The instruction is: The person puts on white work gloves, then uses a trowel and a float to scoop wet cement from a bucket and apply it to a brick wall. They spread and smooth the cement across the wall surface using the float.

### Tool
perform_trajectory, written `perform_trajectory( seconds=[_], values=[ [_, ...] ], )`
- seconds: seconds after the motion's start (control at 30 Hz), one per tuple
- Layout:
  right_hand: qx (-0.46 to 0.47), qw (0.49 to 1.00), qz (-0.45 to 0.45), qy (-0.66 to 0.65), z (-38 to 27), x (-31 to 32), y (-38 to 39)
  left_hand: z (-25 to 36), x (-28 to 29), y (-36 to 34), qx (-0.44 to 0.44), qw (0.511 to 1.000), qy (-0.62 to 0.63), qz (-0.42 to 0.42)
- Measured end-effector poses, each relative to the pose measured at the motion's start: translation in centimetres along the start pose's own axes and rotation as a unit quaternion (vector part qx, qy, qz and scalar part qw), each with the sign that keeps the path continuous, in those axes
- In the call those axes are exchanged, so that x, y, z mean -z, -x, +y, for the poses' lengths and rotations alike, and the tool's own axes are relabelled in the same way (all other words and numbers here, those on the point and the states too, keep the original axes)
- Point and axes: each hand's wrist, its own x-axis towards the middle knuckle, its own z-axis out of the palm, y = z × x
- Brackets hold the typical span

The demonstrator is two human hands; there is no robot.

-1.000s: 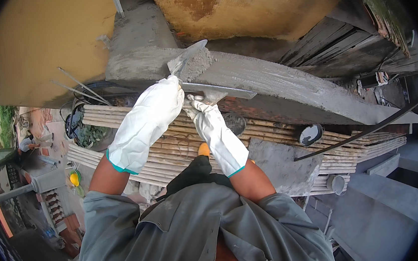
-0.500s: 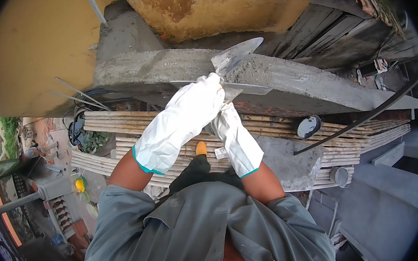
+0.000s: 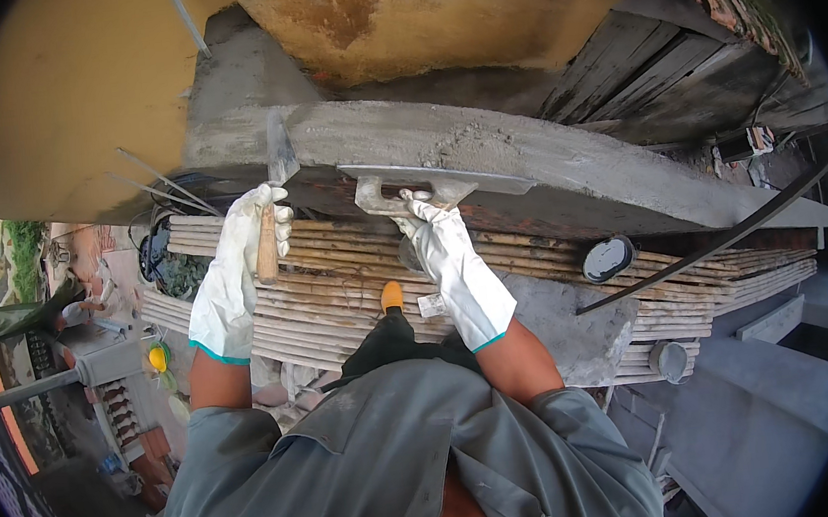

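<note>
My left hand (image 3: 249, 224), in a white glove with a teal cuff, grips the wooden handle of a pointed trowel (image 3: 280, 152). The blade points away from me and overlaps the near edge of a grey cement ledge (image 3: 360, 116). My right hand (image 3: 436, 231), gloved the same way, is closed round the handle of a flat plastering float (image 3: 498, 183). The float's long plate lies along the ledge's front edge. Just behind it, a rough patch of wet mortar (image 3: 483, 147) sits on the ledge.
Bamboo poles (image 3: 338, 296) form a platform under me, where a yellow boot (image 3: 393, 295) shows. To the right are a dark bucket (image 3: 609, 258), a small pot (image 3: 669, 359) and a slanting dark bar (image 3: 713, 255). A yellow wall (image 3: 72, 122) rises beyond. Another person (image 3: 80, 311) is far left.
My hands have parted: the left has swung left and down with the trowel, away from the mortar. The right stays near its place with the float, now in plainer view.
</note>
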Motion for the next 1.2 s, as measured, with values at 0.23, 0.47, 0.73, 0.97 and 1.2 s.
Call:
perform_trajectory(
  seconds=[0.23, 0.47, 0.73, 0.97, 1.2],
  values=[
    [0.021, 1.000, -0.001, -0.013, -1.4, 1.6, 0.2, -0.1, -11.9, 1.1, 0.060, 0.994, -0.057, -0.076],
    [0.042, 0.998, 0.034, 0.019, -6.3, 4.8, 1.8, -2.5, -24.1, 0.7, 0.098, 0.977, -0.086, -0.168],
    [0.103, 0.994, -0.038, 0.003, -15.1, 9.5, 6.2, -5.6, -38.0, -0.6, 0.046, 0.957, -0.190, -0.215],
    [0.196, 0.980, -0.031, 0.003, -23.3, 17.5, 7.8, -7.7, -49.9, -1.1, 0.033, 0.932, -0.220, -0.286],
    [0.217, 0.960, -0.151, -0.087, -33.0, 27.6, 7.6, -11.0, -62.5, -1.0, 0.011, 0.904, -0.273, -0.330]
  ],
)
